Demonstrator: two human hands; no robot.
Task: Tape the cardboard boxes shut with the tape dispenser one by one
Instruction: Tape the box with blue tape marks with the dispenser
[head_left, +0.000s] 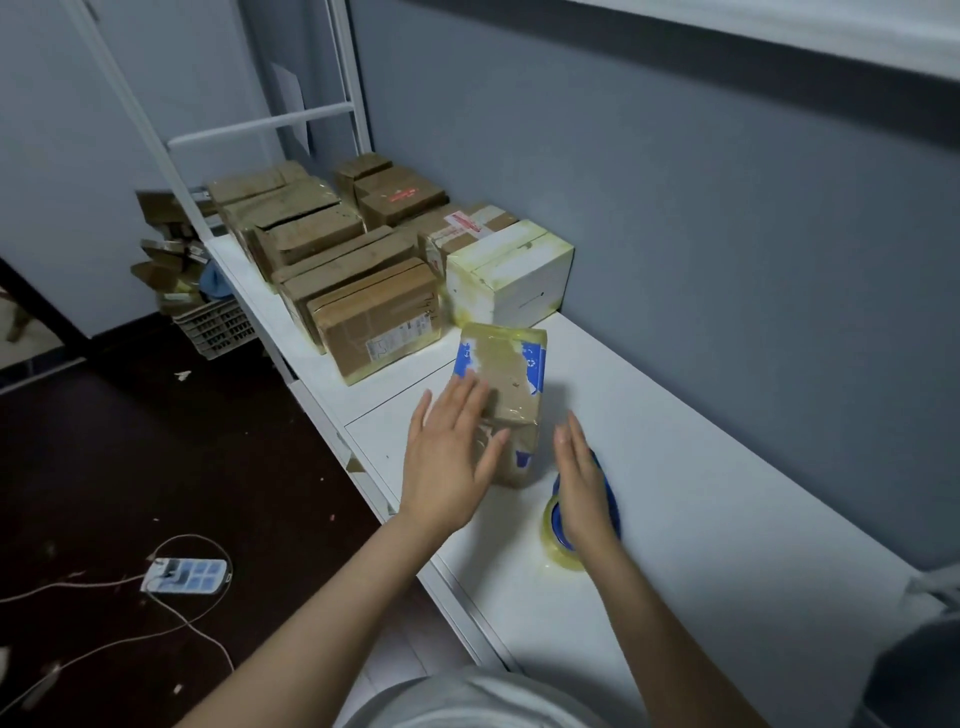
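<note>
A small brown cardboard box (511, 384) with blue printed patches and glossy tape over its top lies on the white desk (701, 493). My left hand (452, 457) rests flat against the box's near left side, fingers spread. My right hand (582, 488) hovers open just right of the box, above the blue tape dispenser (563, 525) with its clear tape roll, partly hiding it. Neither hand grips anything.
Several taped cardboard boxes (374, 317) and a white box (511, 275) crowd the far end of the desk. A grey wall (727, 234) runs along the right. On the dark floor lie a power strip (184, 576) with cables and a crate (215, 325) of scraps.
</note>
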